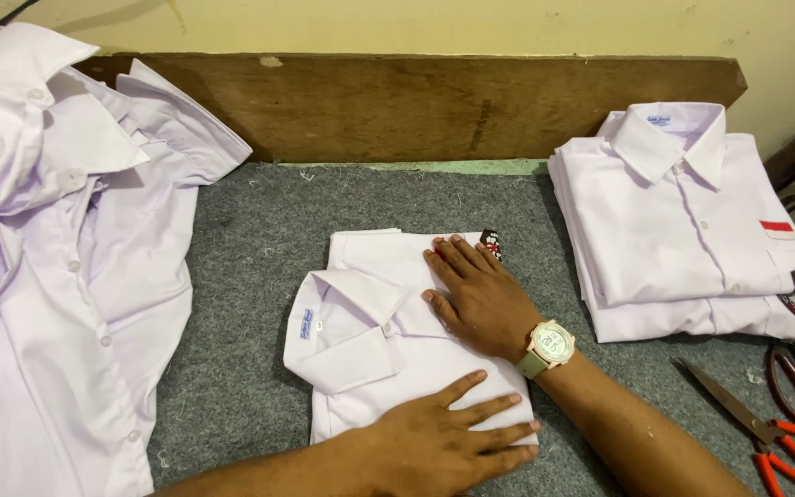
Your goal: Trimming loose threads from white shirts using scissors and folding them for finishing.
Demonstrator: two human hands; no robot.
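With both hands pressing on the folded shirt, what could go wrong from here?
1. The left hand and right hand press flat on the folded shirt; lifting off unevenly could let the fold spring open or shift the collar.
2. The scissors lie close to the right forearm; a sweep might knock them.
3. The loose shirts at the left lie near the folded one and might snag it.

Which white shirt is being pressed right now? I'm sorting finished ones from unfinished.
The folded shirt mid-table, under the left hand and right hand. The stacked shirts and the unfolded shirts lie untouched.
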